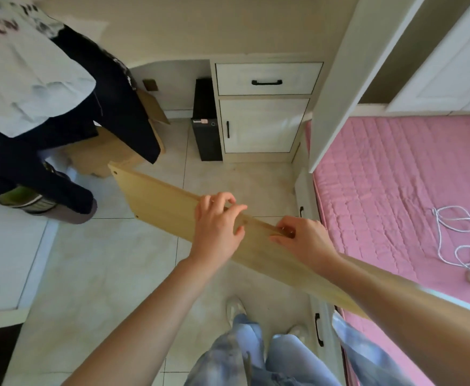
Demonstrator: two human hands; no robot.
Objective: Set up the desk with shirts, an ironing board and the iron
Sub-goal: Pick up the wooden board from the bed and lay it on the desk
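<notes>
- Landmark: the board [167, 201], a long pale wooden plank I hold above the tiled floor [103, 274], slanting from upper left to lower right.
- Beyond the board's far end: a cardboard box [108, 154] and a second person [33, 107] in a white shirt and dark trousers, standing close to that end.
- Further beyond the board: a desk cabinet [264, 126] with one drawer and one door, and a black computer tower [206, 121] just left of it.
- Right of the board: a bed with a pink mattress [395, 176]; a white cable [456, 238] lies coiled on it, well apart from the board.
- Hidden: the board's near end is covered by my right forearm. The object at the cable's end is cut off at the frame edge; I cannot identify it.
- Left hand [218, 227]: over the board's upper edge, fingers curled around it.
- Right hand [302, 240]: just right of the left hand, fingertips pinching the same edge.
- Both arms are extended forward.
</notes>
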